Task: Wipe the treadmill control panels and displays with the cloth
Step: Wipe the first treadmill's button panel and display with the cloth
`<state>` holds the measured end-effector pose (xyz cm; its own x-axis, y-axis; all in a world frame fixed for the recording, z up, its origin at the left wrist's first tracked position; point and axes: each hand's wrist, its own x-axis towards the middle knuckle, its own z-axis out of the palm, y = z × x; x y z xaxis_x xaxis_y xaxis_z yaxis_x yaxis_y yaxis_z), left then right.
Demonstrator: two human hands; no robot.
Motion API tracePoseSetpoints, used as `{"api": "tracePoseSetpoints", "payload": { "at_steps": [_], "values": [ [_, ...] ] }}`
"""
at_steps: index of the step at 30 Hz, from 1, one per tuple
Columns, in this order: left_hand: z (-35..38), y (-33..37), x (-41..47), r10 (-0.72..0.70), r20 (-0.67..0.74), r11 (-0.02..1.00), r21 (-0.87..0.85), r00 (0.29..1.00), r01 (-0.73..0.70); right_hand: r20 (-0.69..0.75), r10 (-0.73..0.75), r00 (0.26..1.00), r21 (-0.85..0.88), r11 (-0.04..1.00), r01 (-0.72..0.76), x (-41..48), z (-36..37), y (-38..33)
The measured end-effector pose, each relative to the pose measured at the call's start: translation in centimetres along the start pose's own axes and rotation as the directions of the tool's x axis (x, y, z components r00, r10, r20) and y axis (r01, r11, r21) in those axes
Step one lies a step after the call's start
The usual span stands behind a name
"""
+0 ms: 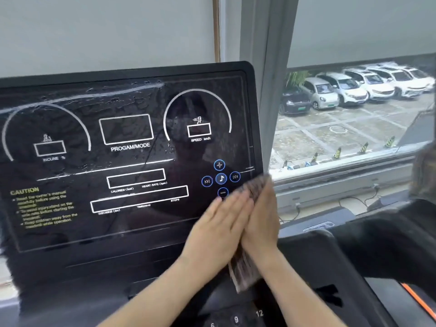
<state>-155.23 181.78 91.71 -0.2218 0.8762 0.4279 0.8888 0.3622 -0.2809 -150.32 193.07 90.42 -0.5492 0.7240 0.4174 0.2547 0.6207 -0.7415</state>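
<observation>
The black treadmill display panel (pixel 127 156) fills the left and middle of the view, with white gauge outlines, a yellow caution text and blue round buttons (pixel 220 178). A brownish patterned cloth (pixel 245 272) is pressed flat between my palms at the panel's lower right corner. My left hand (pixel 217 230) lies with fingers straight against the cloth's left face. My right hand (pixel 260 220) lies against its right face. The cloth's top edge sticks out above the fingertips and its bottom end hangs below the wrists.
A lower console (pixel 236 319) with number keys sits under my forearms. A second treadmill console (pixel 382 244) stands at the right. Behind are a window frame (pixel 271 90), a lowered blind (pixel 106 31) and parked cars outside.
</observation>
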Motion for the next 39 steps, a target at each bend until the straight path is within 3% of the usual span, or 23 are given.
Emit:
{"api": "tracePoseSetpoints", "payload": {
  "at_steps": [4,8,13,15,17,20,22,23,25,28,30,31,32,35,39],
  "values": [
    [-4.4,-6.1,2.8,-0.217,-0.061,0.973,0.066,0.974,0.221,-0.104,-0.235,0.966,-0.324,0.927,0.191,6.5,1.0,-8.0],
    [-4.1,-8.6,-1.4,-0.309,-0.076,0.948,0.05,0.948,0.314,0.089,-0.429,0.899,-0.458,0.784,0.42,4.1,4.5,-9.9],
    [-1.9,-5.0,-8.2,-0.238,-0.062,0.969,-0.085,0.969,0.233,0.381,-0.663,0.644,-0.389,0.517,0.763,-0.8,3.1,-4.0],
    [-1.8,-4.1,-7.8,-0.207,-0.047,0.973,-0.11,0.977,0.201,0.436,-0.693,0.574,-0.327,0.472,0.819,1.4,1.5,-3.0],
    [-2.3,-4.7,-6.6,-0.268,-0.088,0.96,-0.112,0.959,0.258,0.402,-0.665,0.629,-0.326,0.538,0.777,5.2,0.7,-4.9],
    [-4.2,-6.8,-4.4,-0.384,-0.146,0.923,-0.089,0.912,0.374,0.198,-0.596,0.779,-0.449,0.651,0.612,9.3,1.6,-10.5],
    [-5.8,-8.3,-3.5,-0.426,-0.18,0.904,-0.076,0.886,0.42,0.119,-0.595,0.794,-0.454,0.679,0.577,8.9,2.7,-12.5],
    [-6.4,-8.8,-3.5,-0.454,-0.191,0.89,-0.067,0.87,0.45,0.129,-0.638,0.759,-0.438,0.65,0.621,7.8,3.4,-12.5],
    [-6.8,-9.1,-4.7,-0.494,-0.169,0.869,-0.052,0.853,0.492,0.23,-0.756,0.613,-0.337,0.53,0.778,4.4,4.8,-10.8],
    [-5.2,-7.6,-8.3,-0.401,-0.064,0.916,-0.043,0.914,0.399,0.402,-0.846,0.351,-0.007,0.381,0.925,0.7,4.5,-6.9],
    [-4.3,-6.5,-10.0,-0.324,0.016,0.944,-0.069,0.946,0.324,0.46,-0.857,0.233,0.06,0.292,0.955,2.0,3.0,-5.1],
    [-4.0,-6.2,-10.5,-0.299,0.037,0.949,-0.095,0.953,0.301,0.461,-0.859,0.222,0.034,0.267,0.963,2.9,2.3,-4.5],
    [-3.9,-6.1,-10.9,-0.285,0.045,0.95,-0.118,0.957,0.288,0.437,-0.861,0.261,-0.003,0.289,0.957,3.3,1.9,-4.0],
    [-4.3,-7.2,-12.7,-0.32,0.034,0.931,-0.172,0.947,0.321,0.305,-0.841,0.447,-0.008,0.467,0.884,-0.1,3.2,-3.8],
    [-4.3,-9.3,-16.0,-0.41,0.007,0.885,-0.238,0.912,0.399,0.309,-0.799,0.516,0.047,0.555,0.831,-6.0,6.4,-5.9]
  ]
}}
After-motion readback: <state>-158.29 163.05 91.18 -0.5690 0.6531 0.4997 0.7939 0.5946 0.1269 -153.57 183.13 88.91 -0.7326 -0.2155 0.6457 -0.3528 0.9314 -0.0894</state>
